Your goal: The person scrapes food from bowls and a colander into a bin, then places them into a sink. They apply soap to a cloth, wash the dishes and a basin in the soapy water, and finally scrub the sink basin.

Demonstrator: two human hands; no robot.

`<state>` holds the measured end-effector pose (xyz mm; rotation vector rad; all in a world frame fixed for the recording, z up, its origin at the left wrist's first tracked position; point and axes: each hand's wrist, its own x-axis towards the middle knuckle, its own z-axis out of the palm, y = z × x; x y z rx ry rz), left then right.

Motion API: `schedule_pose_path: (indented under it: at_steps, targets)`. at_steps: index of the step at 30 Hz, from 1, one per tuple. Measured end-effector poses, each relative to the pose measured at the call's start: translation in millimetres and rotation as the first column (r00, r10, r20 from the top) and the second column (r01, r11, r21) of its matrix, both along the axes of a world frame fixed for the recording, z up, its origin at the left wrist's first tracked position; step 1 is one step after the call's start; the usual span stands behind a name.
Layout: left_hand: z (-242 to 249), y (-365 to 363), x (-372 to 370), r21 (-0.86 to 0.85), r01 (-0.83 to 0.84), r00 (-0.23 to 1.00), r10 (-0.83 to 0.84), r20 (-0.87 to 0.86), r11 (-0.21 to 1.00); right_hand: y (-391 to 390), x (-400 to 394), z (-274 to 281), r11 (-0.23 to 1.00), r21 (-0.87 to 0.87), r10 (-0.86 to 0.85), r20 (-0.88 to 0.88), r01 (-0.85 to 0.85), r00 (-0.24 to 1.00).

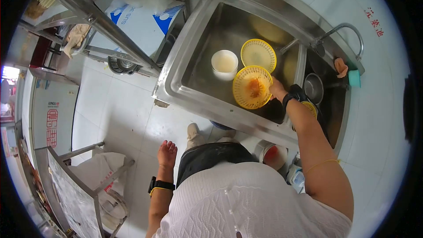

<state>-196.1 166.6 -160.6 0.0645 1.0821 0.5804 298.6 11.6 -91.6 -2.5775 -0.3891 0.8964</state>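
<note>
My right hand [277,89] grips the rim of a yellow plastic basket [252,87] with orange residue inside, tilted over the left basin of a steel sink [185,92]. A second yellow basket [258,54] and a white bowl [224,64] of pale liquid float in the murky water behind it. My left hand [167,154] hangs free at my side over the tiled floor, fingers loosely apart, holding nothing.
A steel pot [313,88] sits in the right basin under a curved faucet [348,31]. A red-and-white bucket [274,155] stands below the sink. A metal rack [79,185] with bags is at lower left, a steel shelf frame [101,22] upper left.
</note>
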Motion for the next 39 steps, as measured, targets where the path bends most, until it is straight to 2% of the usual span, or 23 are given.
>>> schedule_pose_path:
  at_steps: [1, 2, 4, 5, 7, 10, 14, 18, 20, 22, 24, 25, 26, 27, 28, 29, 30, 31, 32, 34, 36, 37, 39]
  targets:
    - [1, 0, 0, 0.006, -0.007, 1.000, 0.007, 0.024, 1.000, -2, 5, -4, 0.994, 0.018, -0.102, -0.168, 0.107, 0.980]
    - [8, -1, 4, 0.007, -0.008, 1.000, 0.007, 0.024, 1.000, -6, 11, -5, 0.994, 0.019, -0.102, -0.168, 0.106, 0.981]
    - [37, -2, 19, 0.096, 0.013, 1.000, -0.011, -0.023, 0.995, -15, 21, -5, 0.975, 0.189, -0.013, -0.463, 0.113, 0.886]
    - [49, -1, 28, 0.103, 0.018, 1.000, -0.016, -0.020, 0.995, -14, 20, 1, 0.973, 0.196, -0.014, -0.461, 0.117, 0.887]
    - [73, 2, 49, 0.198, 0.086, 0.994, -0.097, 0.048, 0.976, -4, 11, 28, 0.887, 0.347, -0.065, -0.562, 0.306, 0.825]
    - [115, 7, 89, 0.342, 0.170, 0.967, -0.224, 0.125, 0.924, 5, 4, 47, 0.811, 0.474, -0.017, -0.567, 0.343, 0.824]
    - [151, 18, 147, 0.510, 0.250, 0.866, -0.426, 0.262, 0.823, 13, -26, 108, 0.768, 0.578, 0.065, -0.500, 0.277, 0.864]
    - [188, 20, 209, 0.563, 0.347, 0.735, -0.590, 0.333, 0.750, 7, -50, 147, 0.732, 0.627, 0.115, -0.498, 0.266, 0.859]
    - [203, 17, 230, 0.511, 0.453, 0.580, -0.677, 0.453, 0.731, 1, -59, 157, 0.734, 0.631, 0.120, -0.486, 0.253, 0.866]
    - [191, 18, 239, 0.487, 0.507, 0.534, -0.703, 0.470, 0.711, -4, -68, 164, 0.734, 0.633, 0.119, -0.475, 0.244, 0.872]
    - [182, 14, 244, 0.460, 0.561, 0.485, -0.724, 0.490, 0.688, -10, -76, 170, 0.797, 0.579, 0.069, -0.370, 0.172, 0.927]
    - [177, 10, 244, 0.443, 0.546, 0.503, -0.701, 0.506, 0.711, -15, -71, 162, 0.837, 0.545, 0.112, -0.079, -0.051, 0.990]
    - [172, 6, 244, 0.425, 0.531, 0.521, -0.677, 0.520, 0.733, -18, -73, 162, 0.835, 0.549, 0.095, -0.075, -0.038, 0.993]
    - [167, 1, 247, 0.448, 0.509, 0.522, -0.677, 0.518, 0.735, -21, -76, 161, 0.808, 0.535, 0.048, 0.357, -0.246, 0.933]
    - [162, -5, 248, 0.452, 0.517, 0.512, -0.686, 0.517, 0.727, -22, -80, 161, 0.796, 0.426, -0.012, 0.721, -0.430, 0.692]
    - [164, -10, 248, 0.474, 0.478, 0.537, -0.673, 0.508, 0.739, -19, -88, 160, 0.723, 0.643, -0.090, 0.451, -0.253, 0.888]
    - [166, -16, 249, 0.496, 0.439, 0.561, -0.660, 0.499, 0.749, -17, -96, 159, 0.722, 0.646, -0.104, 0.454, -0.247, 0.885]
    - [168, -21, 249, 0.445, 0.443, 0.577, -0.627, 0.524, 0.779, -16, -103, 158, 0.666, 0.738, -0.145, -0.013, 0.108, 0.989]
    - [167, -25, 250, 0.452, 0.448, 0.566, -0.637, 0.524, 0.771, -14, -105, 158, 0.598, 0.657, -0.142, -0.476, 0.458, 0.868]
    - [160, -31, 254, 0.579, 0.369, 0.579, -0.667, 0.469, 0.727, -6, -100, 155, 0.557, 0.625, -0.202, -0.538, 0.548, 0.819]
    - [158, -36, 256, 0.568, 0.390, 0.552, -0.678, 0.485, 0.725, 6, -87, 154, 0.635, 0.543, -0.275, -0.506, 0.549, 0.818]
    - [159, -39, 255, 0.491, 0.480, 0.537, -0.686, 0.491, 0.727, 10, -75, 138, 0.629, 0.544, -0.281, -0.507, 0.555, 0.815]
    - [159, -40, 257, 0.411, 0.572, 0.513, -0.701, 0.496, 0.710, 20, -58, 107, 0.596, 0.758, 0.001, -0.333, 0.267, 0.943]
